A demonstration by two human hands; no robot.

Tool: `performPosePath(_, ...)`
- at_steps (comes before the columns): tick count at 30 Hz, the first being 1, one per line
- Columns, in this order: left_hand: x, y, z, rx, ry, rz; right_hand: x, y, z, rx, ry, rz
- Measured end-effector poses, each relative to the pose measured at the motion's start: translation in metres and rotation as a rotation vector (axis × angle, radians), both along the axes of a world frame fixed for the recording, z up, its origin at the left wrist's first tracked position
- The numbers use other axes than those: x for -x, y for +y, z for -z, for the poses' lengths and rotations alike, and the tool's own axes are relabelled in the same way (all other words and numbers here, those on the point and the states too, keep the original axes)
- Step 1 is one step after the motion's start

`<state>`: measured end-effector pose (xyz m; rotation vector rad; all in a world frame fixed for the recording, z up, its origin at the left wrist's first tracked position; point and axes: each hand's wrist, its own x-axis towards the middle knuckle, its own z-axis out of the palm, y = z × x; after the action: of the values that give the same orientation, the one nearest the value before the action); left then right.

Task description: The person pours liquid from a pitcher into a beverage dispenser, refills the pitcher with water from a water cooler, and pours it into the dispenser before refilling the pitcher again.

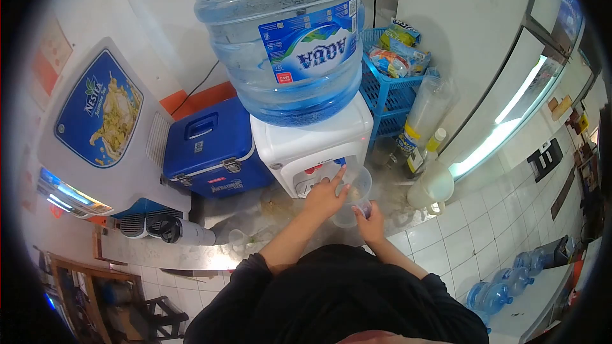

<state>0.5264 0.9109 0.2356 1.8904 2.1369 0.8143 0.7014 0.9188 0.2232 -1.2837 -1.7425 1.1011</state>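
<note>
My left hand (327, 199) reaches across the front of a white water dispenser (312, 134). Its index finger is stretched out, the tip at the blue tap lever (340, 162); a red tap lever (312, 169) sits to the left. Beneath the blue tap, my right hand (371, 222) is closed on a clear plastic jug (361, 183) at its near side. The jug leans with its mouth toward the dispenser, and my left hand overlaps its left edge. A large blue AQUA water bottle (287, 44) stands upside down on top of the dispenser.
Left of the dispenser are a blue cooler box (210, 146) and a Nestea drink machine (95, 121). A grey tumbler (191, 232) lies near the counter edge. To the right stand a blue basket rack (390, 102), bottles (417, 159) and a pale pitcher (430, 188), beside a fridge (503, 114).
</note>
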Motion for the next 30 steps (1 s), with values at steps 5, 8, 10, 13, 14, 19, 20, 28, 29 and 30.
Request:
performPosePath(5, 0.002, 0.002, 0.007, -0.032, 0.011, 0.016, 0.000, 0.002, 0.010, -0.048, -0.009, 0.005)
performPosePath(8, -0.002, -0.002, -0.008, 0.004, -0.034, 0.010, 0.000, 0.000, 0.002, -0.009, 0.001, 0.010)
performPosePath(10, -0.004, -0.003, -0.016, 0.030, -0.037, -0.020, 0.000, 0.000, 0.004, -0.015, -0.007, 0.013)
performPosePath(13, -0.002, -0.001, -0.010, -0.013, -0.036, 0.000, 0.001, 0.000, 0.004, -0.018, -0.011, 0.016)
performPosePath(14, -0.002, -0.001, -0.007, -0.013, -0.036, 0.000, 0.001, 0.000, 0.004, -0.013, -0.008, 0.015)
performPosePath(19, -0.001, -0.001, -0.004, -0.031, -0.002, 0.001, 0.000, 0.000, 0.003, -0.022, -0.007, 0.004)
performPosePath(20, -0.001, -0.001, -0.005, -0.031, -0.002, 0.001, 0.000, 0.000, 0.001, -0.012, -0.032, 0.008)
performPosePath(28, -0.002, -0.001, -0.005, -0.022, -0.014, -0.005, 0.001, 0.001, 0.002, 0.013, -0.010, 0.011)
performPosePath(29, -0.002, 0.000, -0.004, -0.022, -0.014, -0.005, 0.000, 0.001, 0.003, 0.018, -0.013, 0.015)
performPosePath(30, -0.002, 0.000, -0.005, -0.017, -0.012, -0.008, 0.000, 0.001, 0.005, 0.017, -0.012, 0.015)
